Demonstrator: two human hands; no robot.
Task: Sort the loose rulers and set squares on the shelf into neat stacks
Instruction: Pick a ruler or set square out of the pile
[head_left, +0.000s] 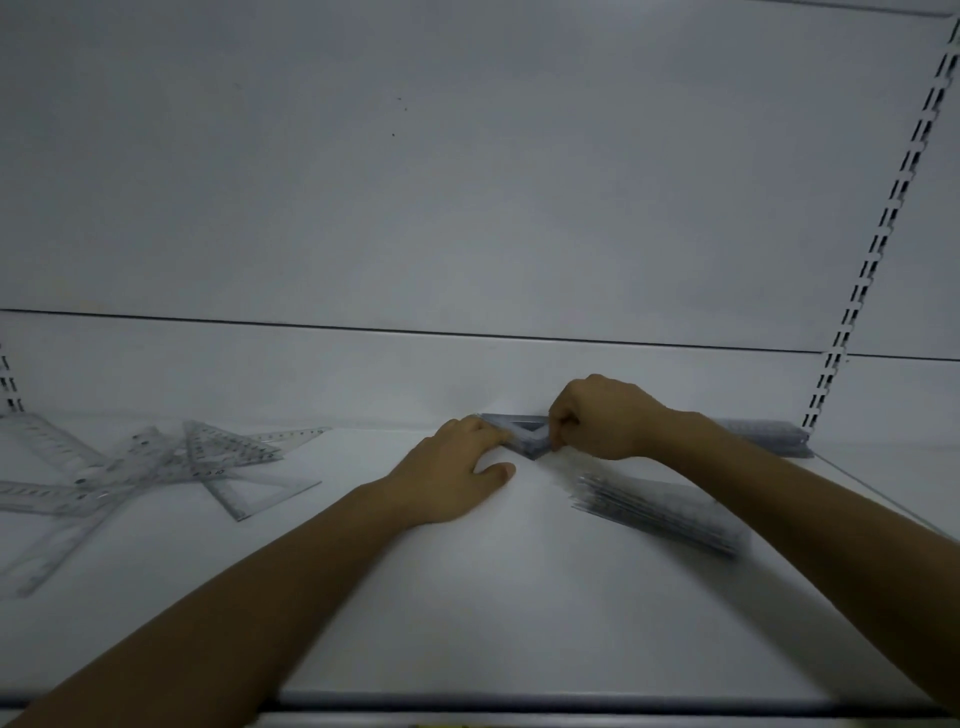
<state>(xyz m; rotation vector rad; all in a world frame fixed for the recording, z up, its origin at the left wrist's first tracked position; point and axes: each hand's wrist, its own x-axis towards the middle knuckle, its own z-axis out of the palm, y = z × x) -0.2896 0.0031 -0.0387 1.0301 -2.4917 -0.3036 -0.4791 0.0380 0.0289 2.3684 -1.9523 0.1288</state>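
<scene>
on shelf (467, 597), right hand (602, 421) pinching blurred set squares (524, 435)

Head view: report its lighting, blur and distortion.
Head view: dim, bluish light; the ruler stack at right is smeared by motion blur; the set square stack is darker, sharper; the loose clear pile at left looks faint; the slotted upright leans from wide-angle distortion.
</scene>
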